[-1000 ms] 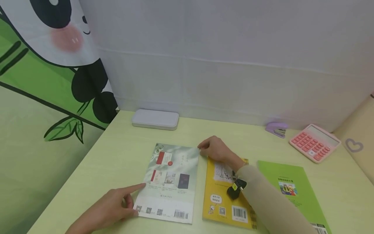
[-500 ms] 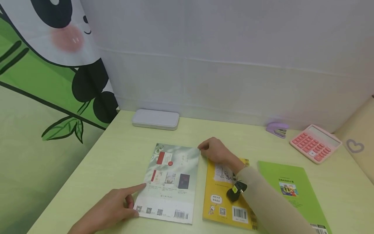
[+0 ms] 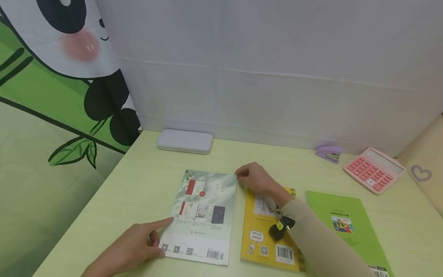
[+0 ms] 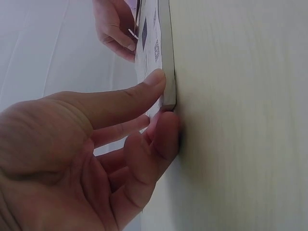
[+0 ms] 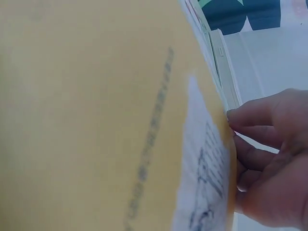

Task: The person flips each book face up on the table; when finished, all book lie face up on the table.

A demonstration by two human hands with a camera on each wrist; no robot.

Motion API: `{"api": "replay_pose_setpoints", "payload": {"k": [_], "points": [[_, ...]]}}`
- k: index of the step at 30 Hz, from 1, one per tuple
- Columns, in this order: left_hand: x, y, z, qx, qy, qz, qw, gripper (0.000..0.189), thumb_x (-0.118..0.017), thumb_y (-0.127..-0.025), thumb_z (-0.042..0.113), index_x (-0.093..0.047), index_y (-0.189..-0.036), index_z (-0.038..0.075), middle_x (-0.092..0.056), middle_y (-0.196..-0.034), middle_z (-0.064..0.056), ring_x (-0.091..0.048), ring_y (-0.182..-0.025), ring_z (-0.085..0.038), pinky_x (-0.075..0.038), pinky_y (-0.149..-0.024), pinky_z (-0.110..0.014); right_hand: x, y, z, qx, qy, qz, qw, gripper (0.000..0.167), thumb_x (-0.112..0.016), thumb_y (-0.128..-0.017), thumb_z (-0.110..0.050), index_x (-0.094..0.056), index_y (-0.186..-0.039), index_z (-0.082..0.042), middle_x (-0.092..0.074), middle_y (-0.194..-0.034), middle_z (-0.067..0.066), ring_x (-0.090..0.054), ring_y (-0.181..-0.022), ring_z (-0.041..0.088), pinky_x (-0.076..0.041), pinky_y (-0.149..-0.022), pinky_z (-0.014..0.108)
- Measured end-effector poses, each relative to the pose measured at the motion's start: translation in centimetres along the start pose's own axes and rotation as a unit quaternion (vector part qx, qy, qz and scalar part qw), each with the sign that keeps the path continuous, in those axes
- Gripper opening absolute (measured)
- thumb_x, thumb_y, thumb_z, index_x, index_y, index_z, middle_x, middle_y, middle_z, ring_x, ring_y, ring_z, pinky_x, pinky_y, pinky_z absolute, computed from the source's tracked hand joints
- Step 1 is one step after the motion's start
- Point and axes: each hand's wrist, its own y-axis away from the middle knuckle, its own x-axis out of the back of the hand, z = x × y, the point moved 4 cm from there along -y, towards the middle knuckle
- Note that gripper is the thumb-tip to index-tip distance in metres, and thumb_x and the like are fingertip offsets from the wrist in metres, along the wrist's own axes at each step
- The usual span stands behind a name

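Note:
A pale green-and-white book (image 3: 204, 227) lies back cover up on the table, in the middle of the head view. At its lower left corner my left hand (image 3: 133, 244) grips the book, index finger stretched along the left edge. The left wrist view shows the thumb (image 4: 130, 98) on the corner and other fingers curled against it, low by the tabletop. My right hand (image 3: 257, 179) pinches the upper right corner between thumb and fingertips. Under that forearm lies a yellow book (image 3: 250, 227), which fills much of the right wrist view.
To the right lies a green book (image 3: 346, 207), partly covered by the sleeve. Along the back of the table (image 3: 138, 192) are a flat white case (image 3: 185, 141), a purple stapler (image 3: 327, 152) and a pink calculator (image 3: 375, 171). A pale curtain (image 3: 263, 100) hangs behind.

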Motion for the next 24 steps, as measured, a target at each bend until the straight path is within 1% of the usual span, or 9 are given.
{"api": "replay_pose_setpoints", "payload": {"k": [4, 7, 14, 17, 22, 24], "points": [[0.2, 0.1, 0.0, -0.007, 0.001, -0.005, 1.0, 0.081, -0.092, -0.079, 0.017, -0.058, -0.153, 0.012, -0.055, -0.079, 0.003, -0.047, -0.068, -0.01, -0.037, -0.061, -0.022, 0.4, -0.2, -0.1, 0.01, 0.002, 0.005, 0.9999, 0.028, -0.065, -0.104, -0.014, -0.073, -0.13, -0.007, -0.073, -0.123, 0.011, -0.065, -0.098, 0.021, -0.057, -0.079, 0.027], [0.3, 0.2, 0.1, -0.009, 0.002, -0.009, 0.9999, 0.082, -0.092, -0.079, 0.017, -0.057, -0.153, 0.012, -0.055, -0.08, 0.003, -0.047, -0.068, -0.01, -0.037, -0.061, -0.022, 0.6, -0.4, 0.0, 0.006, -0.007, 0.004, 0.9999, 0.024, -0.065, -0.104, -0.014, -0.075, -0.125, -0.009, -0.074, -0.118, 0.009, -0.066, -0.094, 0.02, -0.057, -0.079, 0.028], [0.4, 0.4, 0.3, -0.007, 0.004, -0.013, 0.9999, 0.082, -0.092, -0.079, 0.017, -0.057, -0.153, 0.012, -0.055, -0.08, 0.003, -0.048, -0.069, -0.01, -0.037, -0.061, -0.022, 0.9, -0.8, 0.5, 0.01, -0.061, -0.006, 0.9981, 0.019, -0.065, -0.103, -0.013, -0.077, -0.118, -0.011, -0.075, -0.111, 0.008, -0.067, -0.092, 0.02, -0.057, -0.077, 0.027], [0.5, 0.4, 0.4, -0.011, 0.004, -0.015, 0.9998, 0.082, -0.092, -0.079, 0.017, -0.057, -0.153, 0.012, -0.055, -0.08, 0.003, -0.048, -0.069, -0.009, -0.037, -0.061, -0.022, 1.1, -1.0, 0.6, 0.019, -0.077, -0.015, 0.9967, 0.021, -0.066, -0.102, -0.011, -0.078, -0.119, -0.012, -0.075, -0.111, 0.007, -0.066, -0.097, 0.02, -0.054, -0.082, 0.027], [0.6, 0.6, 0.4, -0.025, 0.003, -0.019, 0.9995, 0.082, -0.093, -0.079, 0.018, -0.057, -0.153, 0.011, -0.055, -0.08, 0.003, -0.048, -0.069, -0.008, -0.037, -0.061, -0.022, 1.4, -1.3, 0.5, 0.043, -0.087, -0.042, 0.9944, 0.03, -0.067, -0.101, -0.009, -0.077, -0.128, -0.019, -0.072, -0.117, 0.006, -0.062, -0.107, 0.023, -0.05, -0.092, 0.031], [0.7, 0.5, 0.3, -0.029, 0.004, -0.02, 0.9994, 0.082, -0.093, -0.079, 0.018, -0.057, -0.153, 0.011, -0.055, -0.08, 0.004, -0.048, -0.069, -0.008, -0.037, -0.061, -0.022, 1.4, -1.4, 0.5, 0.054, -0.094, -0.056, 0.9926, 0.034, -0.066, -0.101, -0.008, -0.076, -0.131, -0.021, -0.07, -0.12, 0.006, -0.061, -0.11, 0.024, -0.05, -0.094, 0.033]]}}
